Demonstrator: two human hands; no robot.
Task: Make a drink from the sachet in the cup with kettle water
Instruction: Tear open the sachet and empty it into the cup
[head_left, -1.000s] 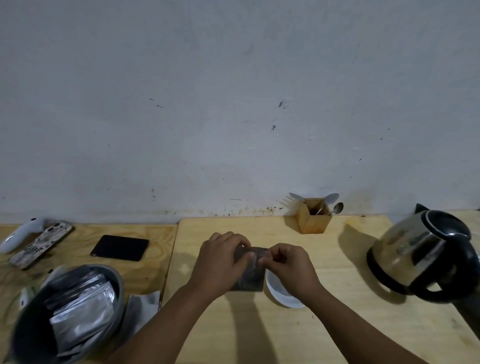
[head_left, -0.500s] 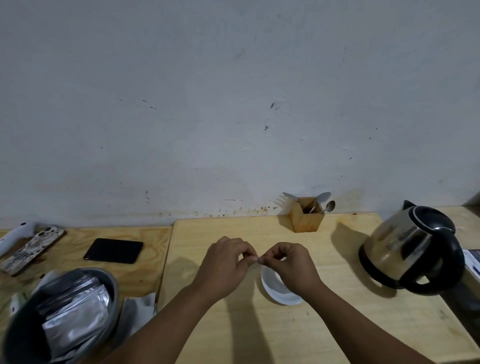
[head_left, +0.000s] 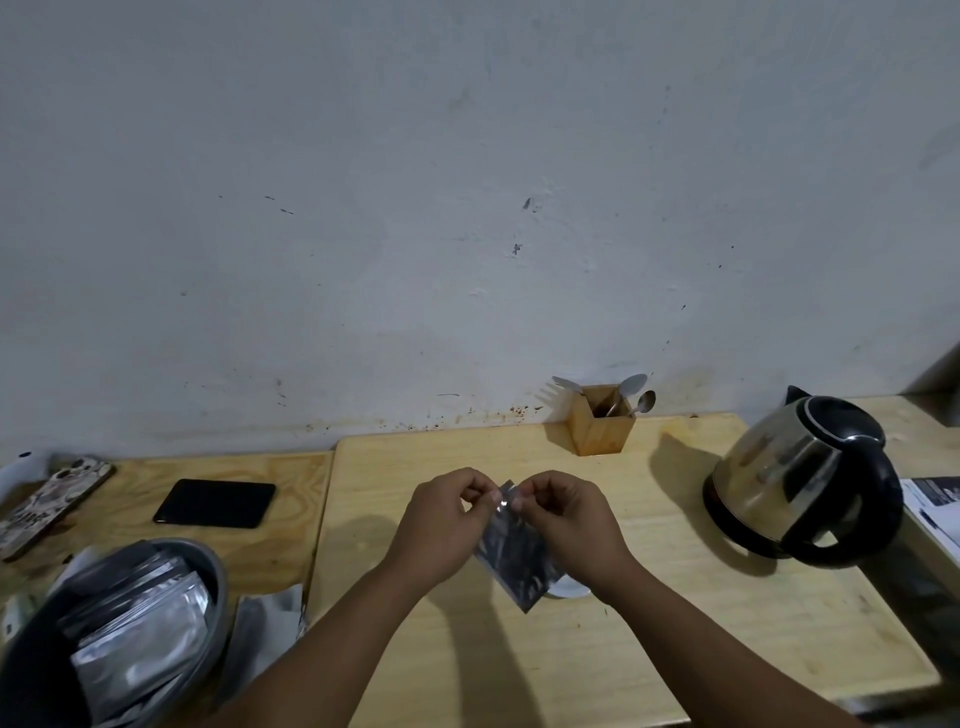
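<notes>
1. Sachet (head_left: 514, 553) is being held above the wooden table (head_left: 675, 613), tilted so that its lower corner is hanging over the white cup (head_left: 571, 590); in all likelihood, any spilled powder is meant to fall inside.
2. Its top edge is being pinched from both sides: the left hand (head_left: 441, 525) is being closed on one side of the edge, and the right hand (head_left: 566, 514) is being closed on the other, fingertips almost touching. A tear is judged to be starting, though no opening is visible yet.
3. A thin, crinkled foil is being suggested by the sachet's dull metallic sheen and flat rectangular shape; it should rip easily once started.
4. Only a sliver of the cup's smooth rim is being shown, the remainder being hidden behind the sachet and the right wrist.
5. A steel kettle (head_left: 802, 475) with a black handle and lid is being kept well apart to the right, within reach for pouring.
6. Spoons are being stored upright in a small wooden holder (head_left: 600, 428) by the wall, presumably for stirring.
7. More foil packets are being kept in a grey bowl (head_left: 218, 587) at far left.
</notes>
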